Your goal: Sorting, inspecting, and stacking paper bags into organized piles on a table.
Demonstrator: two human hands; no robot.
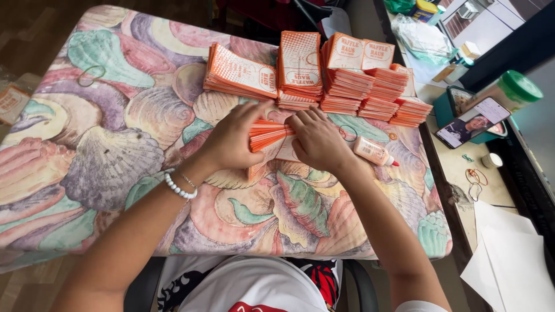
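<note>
My left hand [231,138] and my right hand [317,140] press together on a small stack of flat orange-and-white paper sleeves [267,134] lying on the shell-patterned tablecloth [104,156]. Each hand grips one end of that stack, and the fingers hide much of it. Just beyond the hands stand several taller stacks of the same sleeves [324,75], fanned along the table's far side. A small glue bottle with a red tip [374,152] lies on its side right beside my right hand. A white bead bracelet sits on my left wrist.
A rubber band [91,75] lies at the far left of the cloth. To the right, a side desk holds a phone [473,121] propped on a teal box, a green-lidded jar [513,89], rubber bands [475,176], tape and white paper sheets [509,260].
</note>
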